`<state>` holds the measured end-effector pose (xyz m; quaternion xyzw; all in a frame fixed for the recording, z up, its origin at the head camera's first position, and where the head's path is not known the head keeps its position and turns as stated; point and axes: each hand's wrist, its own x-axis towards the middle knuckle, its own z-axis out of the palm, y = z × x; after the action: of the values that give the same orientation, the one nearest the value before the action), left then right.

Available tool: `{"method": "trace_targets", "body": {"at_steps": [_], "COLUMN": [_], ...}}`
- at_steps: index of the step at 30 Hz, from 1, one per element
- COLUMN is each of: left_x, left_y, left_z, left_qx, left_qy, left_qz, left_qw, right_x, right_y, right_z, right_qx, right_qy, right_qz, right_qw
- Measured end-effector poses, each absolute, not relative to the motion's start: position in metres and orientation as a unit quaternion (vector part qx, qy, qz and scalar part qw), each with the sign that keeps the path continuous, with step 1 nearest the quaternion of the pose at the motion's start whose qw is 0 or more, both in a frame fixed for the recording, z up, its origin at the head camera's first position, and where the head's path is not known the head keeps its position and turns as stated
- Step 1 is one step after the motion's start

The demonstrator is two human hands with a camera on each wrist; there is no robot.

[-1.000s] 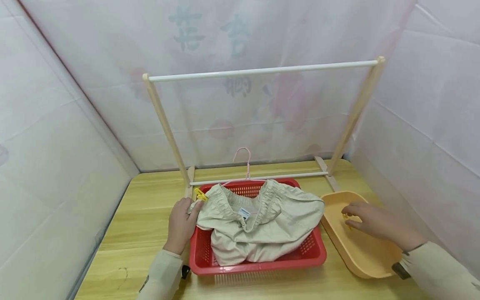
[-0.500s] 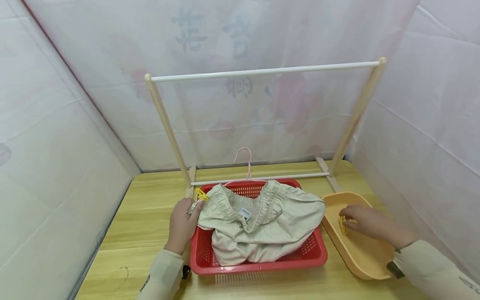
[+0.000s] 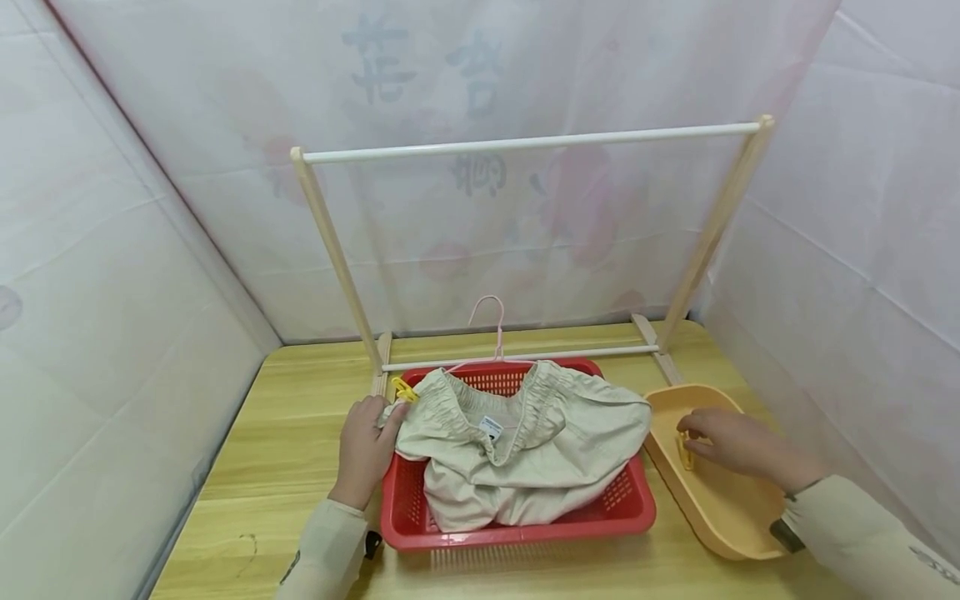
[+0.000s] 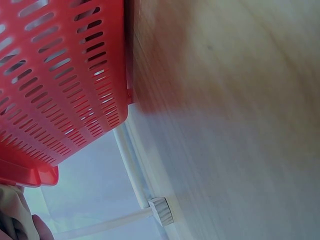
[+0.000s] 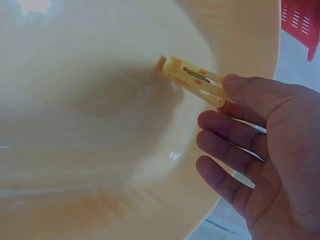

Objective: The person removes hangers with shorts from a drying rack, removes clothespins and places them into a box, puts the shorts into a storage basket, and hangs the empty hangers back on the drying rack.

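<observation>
Beige trousers [image 3: 525, 467] with an elastic waistband lie on a pink wire hanger [image 3: 498, 329], over a red slotted basket [image 3: 517, 533]. A yellow clothespin [image 3: 405, 390] sits on the waistband's left end. Just below it, my left hand [image 3: 365, 446] grips the bunched cloth at that end; the left wrist view shows only a fingertip beside the cloth. In the yellow tray [image 3: 738, 508], my right hand [image 3: 738, 446] pinches another yellow clothespin [image 5: 195, 80] by its handle end between thumb and forefinger. The other fingers are loosely bent, and the clothespin's tip is close over the tray floor.
Behind the basket stands a rack with light wooden posts [image 3: 337, 258] and a white top rail [image 3: 525, 144]. Its lower bar [image 3: 615, 351] runs close to the tabletop. Pale printed cloth walls [image 3: 112, 250] enclose the wooden table [image 3: 255, 467].
My right hand has shifted slightly left in the tray, and its clothespin has turned so more of it shows. My left hand and the trousers hold their place.
</observation>
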<state>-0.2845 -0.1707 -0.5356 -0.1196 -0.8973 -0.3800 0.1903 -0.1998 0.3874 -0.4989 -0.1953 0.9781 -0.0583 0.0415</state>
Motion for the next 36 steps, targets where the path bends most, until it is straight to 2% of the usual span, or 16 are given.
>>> {"method": "trace_targets", "body": {"at_steps": [10, 25, 28, 30, 33, 36], "left_x": [-0.282, -0.281, -0.281, -0.281, -0.281, -0.283], "left_y": [-0.168, -0.17, -0.171, -0.171, -0.172, -0.171], "left_z": [-0.531, -0.529, -0.53, -0.53, -0.531, -0.531], "left_qx": [-0.119, -0.112, -0.109, -0.107, -0.109, -0.115], "left_qy": [-0.902, -0.902, -0.903, -0.903, -0.904, -0.903], "left_qz": [-0.375, -0.376, -0.377, -0.378, -0.375, -0.375], "left_qw": [0.18, 0.178, 0.174, 0.174, 0.174, 0.173], "right_x": [-0.204, -0.209, -0.209, -0.212, -0.214, -0.211], "right_y": [0.392, 0.388, 0.386, 0.383, 0.364, 0.329], "right_z": [-0.506, -0.502, -0.502, -0.5, -0.485, -0.464], "right_qx": [-0.202, -0.195, -0.198, -0.186, -0.117, -0.041], "right_qy": [0.976, 0.977, 0.977, 0.978, 0.972, 0.93], "right_qz": [-0.063, -0.067, -0.073, -0.08, -0.139, -0.265], "right_qw": [0.06, 0.06, 0.007, -0.057, -0.152, -0.25]}}
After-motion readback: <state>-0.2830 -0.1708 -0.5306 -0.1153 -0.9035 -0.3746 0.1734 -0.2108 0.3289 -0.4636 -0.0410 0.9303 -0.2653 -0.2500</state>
